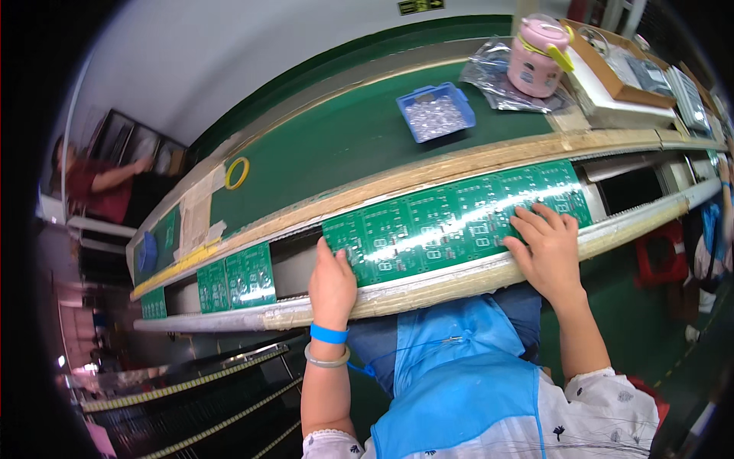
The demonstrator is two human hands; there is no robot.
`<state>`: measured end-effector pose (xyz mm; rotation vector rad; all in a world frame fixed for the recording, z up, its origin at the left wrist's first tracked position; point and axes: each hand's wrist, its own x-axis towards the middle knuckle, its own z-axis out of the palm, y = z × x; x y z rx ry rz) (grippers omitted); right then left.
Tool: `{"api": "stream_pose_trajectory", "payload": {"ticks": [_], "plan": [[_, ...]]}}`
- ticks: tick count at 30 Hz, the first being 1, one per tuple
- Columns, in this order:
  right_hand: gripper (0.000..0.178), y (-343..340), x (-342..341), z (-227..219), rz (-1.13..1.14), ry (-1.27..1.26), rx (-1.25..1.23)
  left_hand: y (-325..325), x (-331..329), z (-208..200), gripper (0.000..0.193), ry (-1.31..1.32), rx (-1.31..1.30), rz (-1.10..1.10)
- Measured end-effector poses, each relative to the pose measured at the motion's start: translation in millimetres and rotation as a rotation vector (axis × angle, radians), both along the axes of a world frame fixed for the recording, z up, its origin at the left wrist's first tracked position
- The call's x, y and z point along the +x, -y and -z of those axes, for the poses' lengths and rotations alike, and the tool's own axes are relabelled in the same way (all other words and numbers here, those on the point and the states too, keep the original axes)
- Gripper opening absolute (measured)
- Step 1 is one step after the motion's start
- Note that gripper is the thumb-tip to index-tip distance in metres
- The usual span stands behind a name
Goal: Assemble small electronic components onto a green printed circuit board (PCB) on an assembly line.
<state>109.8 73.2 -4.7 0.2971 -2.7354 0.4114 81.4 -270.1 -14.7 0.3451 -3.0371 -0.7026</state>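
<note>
A long green printed circuit board panel [451,222], marked with repeated white outlines, lies across the rail track in front of me. At its left edge, my left hand [332,287] has its fingers together along the side and the thumb against the board, holding that edge. A blue band and a pale bangle circle the left wrist. Spread over the panel's right part, my right hand [547,252] is open, fingertips resting on the surface. Further left along the same track sits another green circuit board [237,279].
Beyond the wooden rail [459,161], a blue bin [436,113] of small clear parts stands on the green bench. A yellow tape roll [237,174] lies to its left. A pink jug [539,57] and a cardboard box [619,65] occupy the far right. Another person [99,180] is at far left.
</note>
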Motion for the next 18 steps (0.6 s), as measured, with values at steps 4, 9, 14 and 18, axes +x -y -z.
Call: {"api": "stream_pose_trajectory", "payload": {"ticks": [4,9,14,18], "plan": [[0.031,0.8,1.0,2.7,-0.001,0.047,-0.021,32.7,1.7,-1.9,0.049,-0.212,-0.156,0.011],[0.030,-11.3,8.2,6.4,0.026,0.066,0.015,110.8,-7.2,10.7,0.080,-0.153,-0.611,-0.394],[0.030,-20.3,1.4,21.0,-0.050,0.095,0.014,180.0,2.1,27.9,0.085,0.009,-0.455,-0.515],[0.030,-24.5,-4.0,23.9,-0.094,0.115,0.026,232.1,5.8,27.1,0.080,0.001,-0.449,-0.579]]}}
